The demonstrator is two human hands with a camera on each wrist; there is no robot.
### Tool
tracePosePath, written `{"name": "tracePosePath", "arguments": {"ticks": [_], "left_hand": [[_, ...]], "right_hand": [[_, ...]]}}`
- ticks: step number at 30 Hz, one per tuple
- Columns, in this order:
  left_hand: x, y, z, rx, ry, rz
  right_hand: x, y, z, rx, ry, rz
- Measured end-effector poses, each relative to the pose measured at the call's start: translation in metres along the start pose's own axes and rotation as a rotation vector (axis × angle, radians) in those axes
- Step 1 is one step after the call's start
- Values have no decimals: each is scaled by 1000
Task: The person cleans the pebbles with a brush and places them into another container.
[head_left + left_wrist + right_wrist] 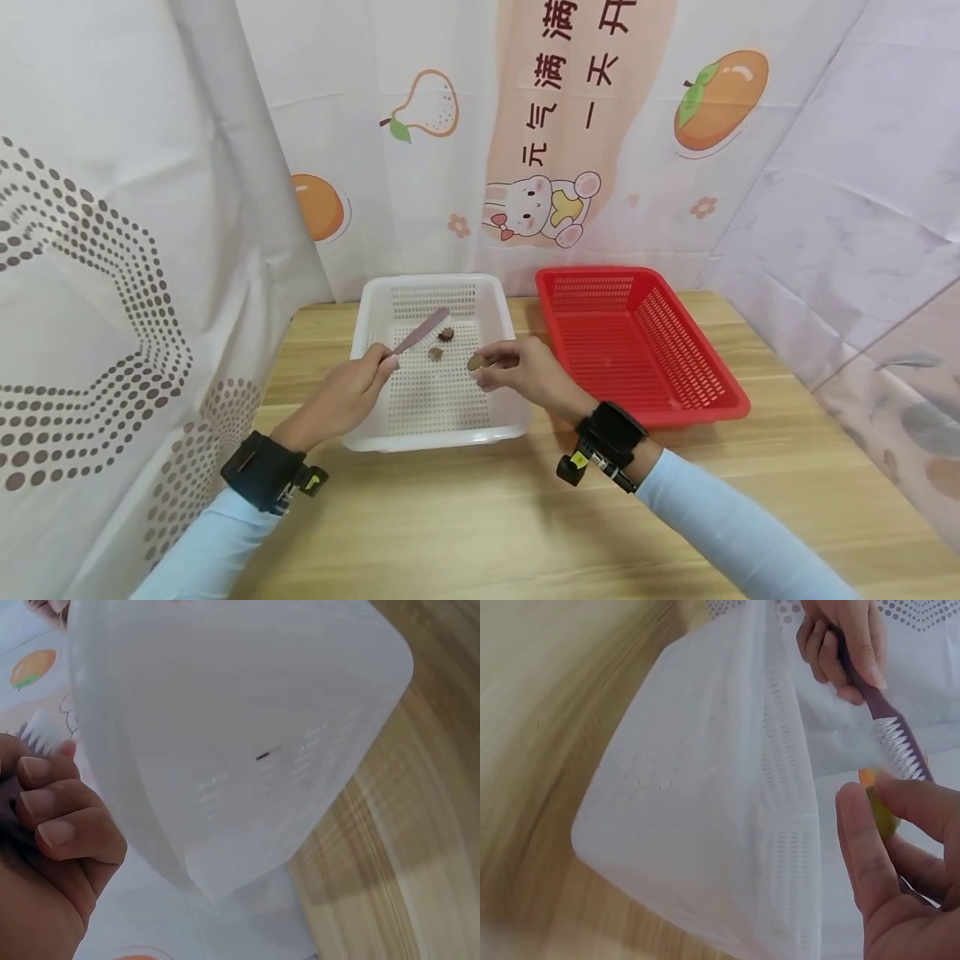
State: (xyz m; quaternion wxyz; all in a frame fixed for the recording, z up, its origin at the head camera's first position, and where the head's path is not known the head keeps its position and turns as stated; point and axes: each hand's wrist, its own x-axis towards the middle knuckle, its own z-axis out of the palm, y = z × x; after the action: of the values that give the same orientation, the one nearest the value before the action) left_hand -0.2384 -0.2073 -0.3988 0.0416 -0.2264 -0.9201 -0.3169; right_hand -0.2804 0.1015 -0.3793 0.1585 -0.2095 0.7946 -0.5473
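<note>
My left hand (347, 393) grips the handle of a purple brush (424, 328) over the left side of a white plastic basket (442, 439). White bristles (900, 748) on the brush show in the right wrist view. Between thumb and fingers, my right hand (531, 371) pinches a small, rounded yellow-brown piece (476, 362) above the basket's right side. In the right wrist view that piece looks olive-green and is partly covered by fingers; its kind is unclear. Two small brown lumps, one darker (446, 334) and one lighter (435, 354), lie on the basket floor.
A red plastic basket (607, 358) stands right of the white one, behind my right forearm. Both are on a wooden table (450, 517). A printed curtain (450, 183) hangs behind the table and along its sides.
</note>
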Motion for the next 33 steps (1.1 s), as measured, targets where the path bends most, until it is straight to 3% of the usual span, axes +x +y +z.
{"name": "tracePosePath", "arguments": {"ticks": [5, 16, 24, 33], "left_hand": [[1, 7, 4, -5, -29, 8], [0, 19, 13, 57, -46, 58], [-2, 23, 17, 97, -74, 56], [-3, 30, 18, 210, -84, 106]], "right_hand": [[0, 1, 2, 79, -14, -16], [-1, -3, 7, 110, 10, -5], [-1, -3, 12, 150, 27, -16], [-1, -2, 15, 169, 81, -36]]}}
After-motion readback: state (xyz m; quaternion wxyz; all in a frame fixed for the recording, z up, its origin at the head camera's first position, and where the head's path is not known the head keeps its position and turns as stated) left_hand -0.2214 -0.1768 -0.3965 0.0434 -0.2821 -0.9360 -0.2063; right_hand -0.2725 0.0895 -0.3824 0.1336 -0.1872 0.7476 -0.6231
